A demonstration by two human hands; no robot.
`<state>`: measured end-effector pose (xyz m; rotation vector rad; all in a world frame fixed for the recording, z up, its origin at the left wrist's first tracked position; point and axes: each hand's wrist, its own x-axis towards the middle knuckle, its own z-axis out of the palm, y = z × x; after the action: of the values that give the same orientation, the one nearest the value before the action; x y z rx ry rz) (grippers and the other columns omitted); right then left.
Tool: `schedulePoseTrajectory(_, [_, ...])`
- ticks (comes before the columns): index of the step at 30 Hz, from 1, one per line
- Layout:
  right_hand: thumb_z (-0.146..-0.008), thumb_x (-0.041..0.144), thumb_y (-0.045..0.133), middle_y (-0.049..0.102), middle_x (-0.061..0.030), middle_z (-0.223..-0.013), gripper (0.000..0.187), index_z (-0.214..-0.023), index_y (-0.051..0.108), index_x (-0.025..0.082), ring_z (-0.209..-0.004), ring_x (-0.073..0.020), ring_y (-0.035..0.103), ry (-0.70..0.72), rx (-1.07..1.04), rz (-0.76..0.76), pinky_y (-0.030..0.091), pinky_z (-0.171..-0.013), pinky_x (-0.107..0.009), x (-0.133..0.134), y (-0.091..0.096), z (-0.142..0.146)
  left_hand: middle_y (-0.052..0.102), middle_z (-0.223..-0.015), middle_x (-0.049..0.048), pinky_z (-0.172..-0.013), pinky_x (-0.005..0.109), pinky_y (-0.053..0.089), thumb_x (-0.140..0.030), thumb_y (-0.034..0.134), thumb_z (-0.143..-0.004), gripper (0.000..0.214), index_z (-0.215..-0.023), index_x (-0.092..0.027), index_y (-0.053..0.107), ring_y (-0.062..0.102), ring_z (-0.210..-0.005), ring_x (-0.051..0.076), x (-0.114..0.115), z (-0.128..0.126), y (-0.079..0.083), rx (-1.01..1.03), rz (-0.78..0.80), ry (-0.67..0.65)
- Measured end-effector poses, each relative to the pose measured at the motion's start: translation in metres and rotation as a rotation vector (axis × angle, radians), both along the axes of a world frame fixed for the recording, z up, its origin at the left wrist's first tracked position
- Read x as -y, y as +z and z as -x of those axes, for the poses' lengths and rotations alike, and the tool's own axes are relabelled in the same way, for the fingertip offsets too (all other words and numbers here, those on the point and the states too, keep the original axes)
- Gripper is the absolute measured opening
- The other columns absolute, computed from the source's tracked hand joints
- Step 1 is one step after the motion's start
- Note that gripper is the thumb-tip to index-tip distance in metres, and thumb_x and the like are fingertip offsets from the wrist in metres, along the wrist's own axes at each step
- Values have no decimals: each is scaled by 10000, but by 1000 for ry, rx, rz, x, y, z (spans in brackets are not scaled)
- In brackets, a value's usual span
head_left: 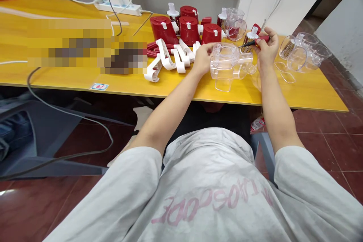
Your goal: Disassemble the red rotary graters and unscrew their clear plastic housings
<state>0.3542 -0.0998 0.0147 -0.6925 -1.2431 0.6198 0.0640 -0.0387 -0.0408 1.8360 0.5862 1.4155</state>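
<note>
My left hand (202,58) is closed around the side of a clear plastic housing (227,66) that stands on the yellow table (85,79). My right hand (266,49) pinches a red-handled screwdriver (256,41), its tip pointing left toward the top of the housing. Both forearms reach out from my lap over the table's front edge.
Several white plastic handles (170,58) lie left of the housing. Red bases (187,30) and drum parts stand behind. More clear housings (303,51) sit at the right end, a white power strip (119,5) with cables at the back. A grey cable (70,113) hangs off the table's front.
</note>
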Motion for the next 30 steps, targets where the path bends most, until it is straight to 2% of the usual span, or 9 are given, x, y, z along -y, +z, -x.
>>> schedulePoseTrajectory(4, [-587, 768, 993, 802, 196, -993, 634, -1009, 670, 423, -1111, -158, 468, -37, -24, -14, 431, -1184, -475, -2, -2, 2, 778, -1386, 116, -1105, 539, 644, -932, 309, -1074, 823, -1514, -341, 678, 778, -1344, 323, 43, 32, 38, 27, 30, -122])
schedulePoseTrajectory(8, [-600, 780, 995, 826, 211, -1033, 653, -1051, 661, 445, -1146, -139, 524, -93, -48, -27, 477, -1152, -463, -3, -6, 1, 758, -1443, 101, -1077, 488, 662, -971, 683, -896, 861, -1531, -391, 677, 748, -1362, 342, 101, 60, 62, -162, -172, -257])
schedulePoseTrajectory(11, [-668, 774, 973, 829, 163, -1024, 584, -1050, 678, 445, -1146, -156, 629, -141, -54, -34, 556, -1107, -475, -5, -7, 2, 714, -1480, 111, -980, 425, 678, -900, 769, -894, 801, -1503, -385, 705, 764, -1215, 293, 133, 63, 62, -141, -200, -85])
schedulePoseTrajectory(14, [-692, 787, 958, 818, 80, -1042, 578, -1036, 695, 404, -1154, -208, 716, -198, -88, -36, 648, -1059, -517, -7, -10, 2, 667, -1441, 116, -947, 428, 667, -886, 829, -847, 851, -1526, -396, 676, 749, -1151, 285, 148, 54, 55, -90, -225, 116])
schedulePoseTrajectory(17, [-669, 771, 976, 797, 74, -1048, 634, -1095, 685, 402, -1140, -213, 746, -242, -149, -35, 695, -1050, -517, -9, -11, 0, 598, -1483, 125, -1051, 510, 641, -906, 841, -806, 1023, -1662, -454, 511, 728, -1236, 336, 152, 50, 51, -56, -263, 200])
schedulePoseTrajectory(19, [-679, 734, 979, 788, 69, -1062, 634, -1125, 674, 403, -1132, -227, 756, -258, -184, -42, 698, -1073, -556, -8, -11, -1, 548, -1569, 138, -1185, 591, 575, -927, 827, -797, 1077, -1698, -473, 452, 650, -1412, 406, 150, 55, 56, -89, -328, 202])
schedulePoseTrajectory(22, [-731, 710, 964, 799, 55, -1065, 560, -1097, 676, 399, -1216, -236, 725, -249, -195, -56, 648, -1181, -581, -2, -7, 1, 444, -1755, 122, -1376, 710, 348, -961, 799, -790, 1006, -1637, -472, 560, 396, -1671, 484, 140, 69, 71, -225, -453, 188])
schedulePoseTrajectory(25, [-809, 711, 927, 818, 69, -1040, 469, -1065, 686, 400, -1315, -211, 669, -187, -143, -75, 585, -1254, -555, 12, 1, 8, 460, -1805, 73, -1423, 747, 219, -953, 833, -761, 921, -1530, -470, 681, 247, -1757, 498, 125, 76, 88, -340, -470, 141])
schedulePoseTrajectory(30, [-807, 763, 893, 834, 105, -1020, 452, -1080, 755, 430, -1312, -199, 667, -42, 26, -132, 593, -1137, -536, 38, 18, 15, 751, -1447, 115, -1384, 728, 320, -877, 901, -761, 703, -1268, -398, 818, 474, -1625, 486, 104, 61, 101, -391, -460, 10])
